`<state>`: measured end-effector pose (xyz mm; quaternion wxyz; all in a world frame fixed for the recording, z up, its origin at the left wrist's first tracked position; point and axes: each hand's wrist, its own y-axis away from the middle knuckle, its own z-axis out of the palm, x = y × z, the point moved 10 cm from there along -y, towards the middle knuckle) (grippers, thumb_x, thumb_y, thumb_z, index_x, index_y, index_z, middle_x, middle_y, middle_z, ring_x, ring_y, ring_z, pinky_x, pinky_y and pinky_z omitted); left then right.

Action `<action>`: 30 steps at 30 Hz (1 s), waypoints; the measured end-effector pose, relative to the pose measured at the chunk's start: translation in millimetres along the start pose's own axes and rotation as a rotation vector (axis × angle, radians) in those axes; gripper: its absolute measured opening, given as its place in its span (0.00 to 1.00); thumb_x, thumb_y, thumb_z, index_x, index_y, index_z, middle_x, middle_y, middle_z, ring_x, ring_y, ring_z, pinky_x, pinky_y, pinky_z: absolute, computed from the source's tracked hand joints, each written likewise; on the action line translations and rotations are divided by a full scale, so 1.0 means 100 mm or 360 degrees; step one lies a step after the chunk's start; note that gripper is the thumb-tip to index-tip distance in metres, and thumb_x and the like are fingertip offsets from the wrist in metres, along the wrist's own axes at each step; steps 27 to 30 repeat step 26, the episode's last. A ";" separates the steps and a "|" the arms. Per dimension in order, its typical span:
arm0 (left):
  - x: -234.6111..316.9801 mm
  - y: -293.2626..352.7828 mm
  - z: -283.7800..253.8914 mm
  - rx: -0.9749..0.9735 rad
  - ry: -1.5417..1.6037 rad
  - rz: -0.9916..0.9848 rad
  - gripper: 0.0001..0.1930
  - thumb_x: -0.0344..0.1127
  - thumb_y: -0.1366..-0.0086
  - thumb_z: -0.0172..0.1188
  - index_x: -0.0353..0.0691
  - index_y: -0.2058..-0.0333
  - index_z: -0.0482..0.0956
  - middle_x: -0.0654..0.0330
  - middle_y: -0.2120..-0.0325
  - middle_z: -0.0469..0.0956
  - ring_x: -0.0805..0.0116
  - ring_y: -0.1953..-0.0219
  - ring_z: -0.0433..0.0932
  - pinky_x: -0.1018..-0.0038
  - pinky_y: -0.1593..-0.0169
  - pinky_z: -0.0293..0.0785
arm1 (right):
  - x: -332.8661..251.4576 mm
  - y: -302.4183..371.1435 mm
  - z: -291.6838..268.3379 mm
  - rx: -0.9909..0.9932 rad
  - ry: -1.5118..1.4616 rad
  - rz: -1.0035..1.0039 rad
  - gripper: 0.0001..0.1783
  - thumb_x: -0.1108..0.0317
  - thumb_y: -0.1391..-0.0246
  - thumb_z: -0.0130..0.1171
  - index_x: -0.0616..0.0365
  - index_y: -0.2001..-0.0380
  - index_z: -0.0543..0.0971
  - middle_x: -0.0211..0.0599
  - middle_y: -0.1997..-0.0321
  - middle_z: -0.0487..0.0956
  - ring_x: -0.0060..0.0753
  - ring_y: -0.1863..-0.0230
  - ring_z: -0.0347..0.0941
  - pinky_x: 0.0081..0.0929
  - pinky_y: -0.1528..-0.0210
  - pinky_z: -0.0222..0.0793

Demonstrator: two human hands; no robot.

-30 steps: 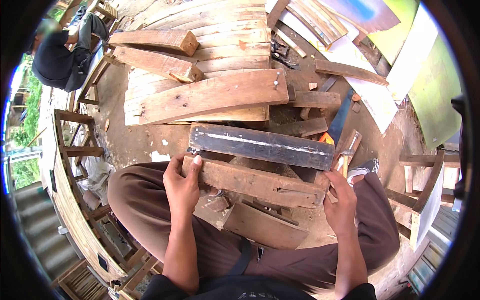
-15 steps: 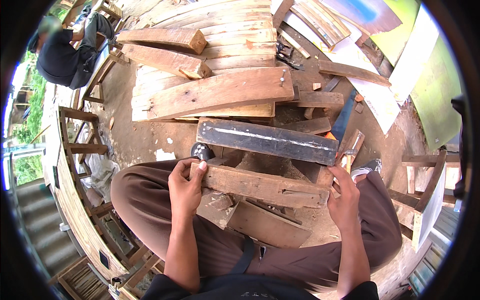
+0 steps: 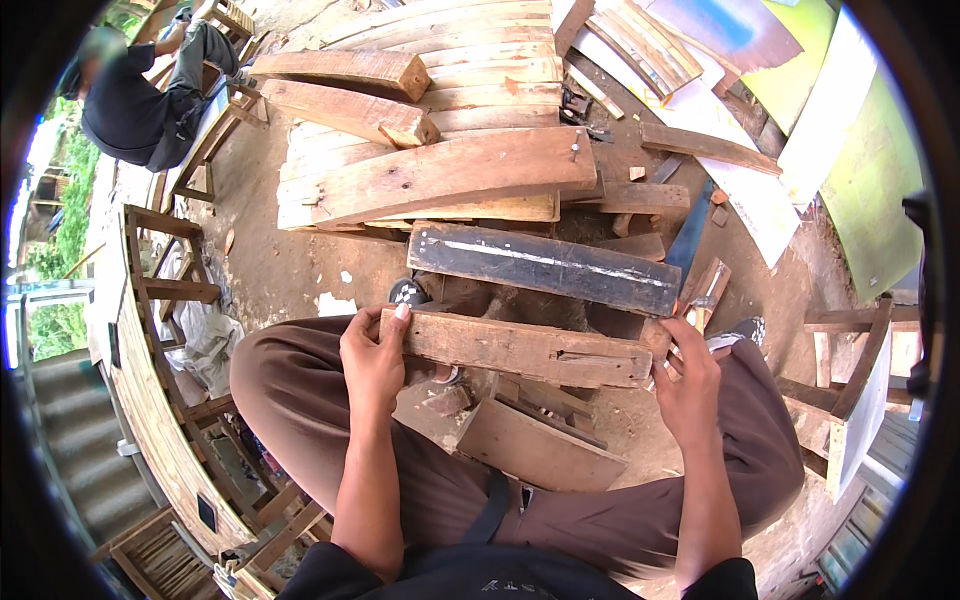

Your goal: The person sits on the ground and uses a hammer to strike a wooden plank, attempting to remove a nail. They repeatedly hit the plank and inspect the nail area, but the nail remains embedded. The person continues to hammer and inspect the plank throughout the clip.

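Observation:
A brown wooden board (image 3: 525, 347), rough and with a split near its right end, lies across between my two hands above my lap. My left hand (image 3: 374, 352) grips its left end, thumb resting over the top edge. At the other end my right hand (image 3: 688, 378) closes its fingers around the board's end, beside a short brown wood face (image 3: 656, 336). Just beyond is a black-painted plank (image 3: 545, 268) with a white streak along it. Whether it touches the held board cannot be made out.
A slatted wooden platform (image 3: 485, 95) ahead carries a wide plank (image 3: 455, 178) with a nail in it and thick beams (image 3: 345, 112). A blue handsaw (image 3: 690, 238) lies at the right. Below the board rests a wood panel (image 3: 540, 447). Another person (image 3: 135, 108) sits far left.
The held board has shifted slightly away from me, with both hands still on it. My view has turned a little, so the platform and beams appear farther right.

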<state>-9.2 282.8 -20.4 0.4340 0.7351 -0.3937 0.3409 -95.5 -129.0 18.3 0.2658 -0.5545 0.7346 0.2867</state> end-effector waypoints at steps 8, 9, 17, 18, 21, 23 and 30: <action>-0.10 -0.06 -0.02 0.0017 0.0075 -0.0053 0.18 0.39 0.29 0.69 0.25 0.54 0.82 0.57 0.68 0.86 0.78 0.67 0.79 0.77 0.61 0.75 | -0.02 -0.02 0.01 0.0006 -0.0059 -0.0049 0.32 0.87 0.50 0.68 0.59 0.41 0.76 0.51 0.36 0.76 0.56 0.39 0.78 0.39 0.46 0.85; -0.07 -0.07 -0.02 0.0012 0.0051 -0.0002 0.18 0.39 0.29 0.69 0.25 0.54 0.83 0.56 0.68 0.86 0.78 0.66 0.79 0.77 0.60 0.75 | -0.04 -0.02 0.01 0.0004 -0.0029 -0.0073 0.32 0.87 0.50 0.68 0.59 0.41 0.76 0.51 0.36 0.76 0.56 0.39 0.78 0.39 0.46 0.85; -0.14 -0.12 -0.01 -0.0015 -0.0012 -0.0027 0.19 0.41 0.28 0.68 0.26 0.54 0.84 0.54 0.69 0.86 0.76 0.66 0.79 0.74 0.60 0.76 | -0.07 -0.02 -0.03 -0.0001 -0.0016 -0.0095 0.31 0.86 0.50 0.69 0.57 0.42 0.76 0.49 0.38 0.76 0.56 0.41 0.78 0.39 0.44 0.84; -0.13 -0.13 -0.02 -0.0011 -0.0025 0.0004 0.19 0.41 0.28 0.68 0.27 0.54 0.84 0.54 0.69 0.86 0.75 0.66 0.79 0.73 0.60 0.76 | -0.09 -0.02 -0.04 0.0001 0.0002 -0.0126 0.31 0.86 0.50 0.69 0.57 0.42 0.76 0.49 0.39 0.76 0.56 0.41 0.79 0.39 0.44 0.84; -0.16 -0.14 -0.03 0.0000 -0.0039 0.0007 0.19 0.42 0.27 0.67 0.27 0.53 0.84 0.52 0.69 0.87 0.74 0.66 0.79 0.72 0.60 0.77 | -0.07 -0.03 -0.03 -0.0014 -0.0017 -0.0144 0.31 0.86 0.50 0.69 0.57 0.41 0.76 0.49 0.39 0.77 0.56 0.41 0.79 0.38 0.44 0.84; -0.15 -0.14 -0.03 0.0008 -0.0048 0.0001 0.19 0.43 0.27 0.67 0.27 0.53 0.84 0.52 0.68 0.87 0.73 0.66 0.79 0.71 0.59 0.77 | -0.03 -0.03 -0.02 -0.0040 -0.0064 -0.0114 0.31 0.86 0.50 0.69 0.57 0.41 0.76 0.49 0.39 0.77 0.57 0.41 0.78 0.38 0.44 0.84; -0.06 -0.11 -0.04 0.0029 -0.0113 0.0075 0.20 0.44 0.27 0.67 0.28 0.52 0.85 0.52 0.66 0.87 0.72 0.64 0.80 0.71 0.55 0.77 | 0.01 -0.05 0.01 -0.0093 -0.0001 -0.0078 0.32 0.85 0.50 0.70 0.55 0.41 0.77 0.49 0.38 0.76 0.54 0.38 0.78 0.39 0.44 0.85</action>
